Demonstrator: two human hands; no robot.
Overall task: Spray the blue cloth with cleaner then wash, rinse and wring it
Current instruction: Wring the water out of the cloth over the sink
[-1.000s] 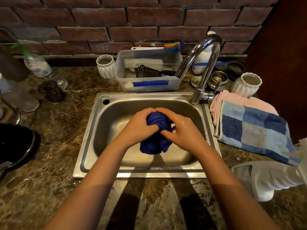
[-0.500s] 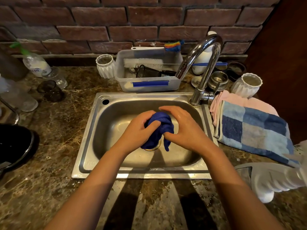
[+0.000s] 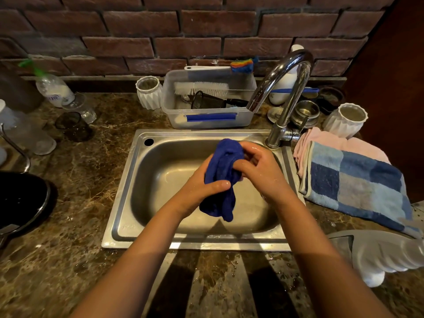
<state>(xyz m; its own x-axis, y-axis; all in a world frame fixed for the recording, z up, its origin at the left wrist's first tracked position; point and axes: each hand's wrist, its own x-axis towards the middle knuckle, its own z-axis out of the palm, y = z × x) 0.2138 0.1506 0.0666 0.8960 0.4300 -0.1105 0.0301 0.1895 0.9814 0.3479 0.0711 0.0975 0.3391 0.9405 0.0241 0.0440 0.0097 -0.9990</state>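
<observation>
Head camera looked down over the sink (image 3: 128, 180), and both hands were wrapped around the blue cloth (image 3: 223, 177) above the basin. Left hand (image 3: 202, 187) gripped the lower middle of the bundle, thumb curled across the front of it. Right hand (image 3: 259, 171) gripped the upper part, fingers folded round the top end from the side. Both were glistening wet!

The relation that mattered: the cloth was bunched into a thick rope, its long axis running roughly up and down, top end leaning away toward the faucet (image 3: 284, 88), bottom tail hanging free below the left hand, apparently short of the basin floor. The hands were stacked along that axis, right above, left below, close together with almost no cloth showing between them. That looked like a wringing grip, so any twist would turn about that line, each hand going the opposite way.

No water could be seen running from the spout, and whether drops were falling off the tail could not be told. My read: washing and rinsing looked finished, wringing in hand. A white spray bottle (image 3: 378, 253) lay on the surface at the near right, just beside a checked towel (image 3: 358, 182).
</observation>
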